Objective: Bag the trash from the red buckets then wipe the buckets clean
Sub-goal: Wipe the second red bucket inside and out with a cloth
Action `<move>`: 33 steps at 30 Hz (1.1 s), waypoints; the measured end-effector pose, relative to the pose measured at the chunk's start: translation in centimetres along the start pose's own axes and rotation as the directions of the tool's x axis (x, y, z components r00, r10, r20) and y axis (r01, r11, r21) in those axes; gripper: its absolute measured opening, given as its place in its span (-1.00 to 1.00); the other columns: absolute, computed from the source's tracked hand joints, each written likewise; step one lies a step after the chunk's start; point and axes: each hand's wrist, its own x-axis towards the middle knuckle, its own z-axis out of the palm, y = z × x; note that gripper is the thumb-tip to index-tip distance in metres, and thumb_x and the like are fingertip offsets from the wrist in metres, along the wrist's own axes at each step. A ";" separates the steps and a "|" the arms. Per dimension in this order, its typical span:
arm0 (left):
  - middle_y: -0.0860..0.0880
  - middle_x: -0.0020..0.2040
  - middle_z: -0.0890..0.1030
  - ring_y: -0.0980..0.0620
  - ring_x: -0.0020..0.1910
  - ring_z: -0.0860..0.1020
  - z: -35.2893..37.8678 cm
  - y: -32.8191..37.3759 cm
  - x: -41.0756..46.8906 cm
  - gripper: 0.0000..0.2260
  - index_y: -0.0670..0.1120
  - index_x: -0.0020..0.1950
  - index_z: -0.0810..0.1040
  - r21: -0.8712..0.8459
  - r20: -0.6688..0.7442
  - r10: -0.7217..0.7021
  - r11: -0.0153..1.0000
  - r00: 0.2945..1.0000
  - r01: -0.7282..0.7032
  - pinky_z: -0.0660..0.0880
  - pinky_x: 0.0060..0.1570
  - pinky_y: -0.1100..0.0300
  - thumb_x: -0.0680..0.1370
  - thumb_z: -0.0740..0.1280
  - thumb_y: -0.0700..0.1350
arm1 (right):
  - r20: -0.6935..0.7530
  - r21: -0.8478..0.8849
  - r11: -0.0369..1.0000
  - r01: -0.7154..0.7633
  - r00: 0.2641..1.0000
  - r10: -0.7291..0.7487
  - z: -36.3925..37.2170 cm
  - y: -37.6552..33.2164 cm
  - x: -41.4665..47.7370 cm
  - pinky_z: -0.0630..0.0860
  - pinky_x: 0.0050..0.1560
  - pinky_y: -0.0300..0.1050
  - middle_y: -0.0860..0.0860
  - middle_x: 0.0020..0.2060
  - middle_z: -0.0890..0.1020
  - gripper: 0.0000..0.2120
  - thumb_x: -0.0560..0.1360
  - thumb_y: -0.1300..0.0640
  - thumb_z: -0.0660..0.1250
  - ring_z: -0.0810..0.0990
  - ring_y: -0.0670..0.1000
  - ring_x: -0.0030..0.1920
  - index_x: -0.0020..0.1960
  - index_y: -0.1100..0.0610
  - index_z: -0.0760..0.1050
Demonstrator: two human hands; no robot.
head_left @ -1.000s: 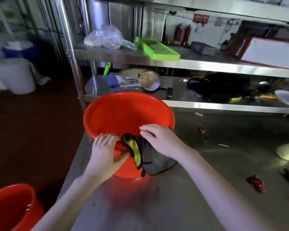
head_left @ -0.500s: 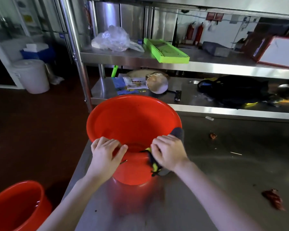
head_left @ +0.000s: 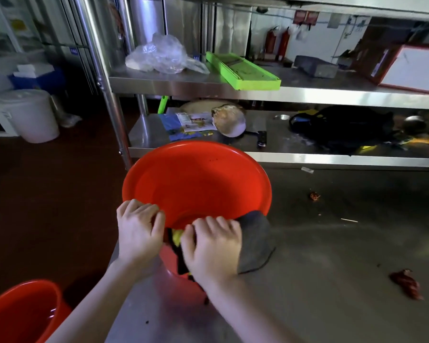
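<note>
Head view: a red bucket (head_left: 196, 184) stands tilted toward the camera at the left edge of a steel table (head_left: 320, 256). The left hand (head_left: 138, 229) grips its near rim, fingers curled over the edge. Just beside it, the right hand (head_left: 213, 246) holds a grey cloth (head_left: 255, 241) with a yellow patch against the same rim, fingers curled round the cloth, which hangs down the bucket's outer wall. A second bucket (head_left: 18, 313) sits low at the left, off the table. Red scraps (head_left: 406, 284) lie on the table to the right, well apart from the hands. On the shelf (head_left: 332, 94) behind lie a plastic bag (head_left: 161, 55) and a green tray (head_left: 243, 70).
</note>
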 end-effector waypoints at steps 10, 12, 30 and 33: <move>-0.01 -0.57 0.36 0.03 -0.31 0.40 -1.6 -3.3 1.9 -0.63 -0.17 -0.55 0.27 -0.101 0.168 0.000 0.995 0.986 0.017 0.29 0.03 0.12 0.40 0.21 -0.04 | 0.303 0.129 0.962 0.241 0.914 -0.270 -4.2 10.7 5.4 0.48 -0.11 0.02 0.05 -0.35 0.59 -0.68 0.53 0.12 0.14 0.57 0.11 -0.20 -0.31 0.20 0.52; -0.07 -0.56 0.35 0.02 -0.35 0.38 -1.7 -4.0 2.9 -0.63 -0.19 -0.54 0.25 -0.106 0.202 0.055 0.994 0.978 -0.034 0.32 -0.04 0.10 0.40 0.21 -0.03 | 0.332 0.075 0.971 0.226 0.913 -0.239 -4.3 12.7 6.5 0.47 0.02 0.02 0.07 -0.25 0.65 -0.65 0.55 0.13 0.10 0.59 0.13 -0.03 -0.24 0.25 0.57; 0.11 -0.55 0.31 0.06 -0.48 0.33 -1.6 0.4 -0.4 -0.57 -0.04 -0.51 0.29 0.013 0.124 0.256 0.966 0.959 -0.259 0.40 -0.14 0.00 0.59 0.13 -0.06 | 0.251 0.070 0.964 0.256 0.931 -0.265 -3.6 10.6 4.7 0.49 -0.11 0.02 0.06 -0.42 0.55 -0.68 0.51 0.13 0.12 0.52 0.12 -0.31 -0.33 0.20 0.50; 0.13 -0.54 0.22 0.13 -0.46 0.26 -1.9 -1.2 0.4 -0.62 -0.01 -0.48 0.23 -0.040 0.167 0.290 0.957 0.942 -0.287 0.39 -0.06 0.07 0.56 0.13 -0.05 | 0.367 0.029 0.980 0.198 0.910 -0.194 -4.4 14.1 6.4 0.40 0.26 0.06 0.11 -0.24 0.64 -0.71 0.56 0.22 0.14 0.59 0.16 -0.11 -0.22 0.28 0.57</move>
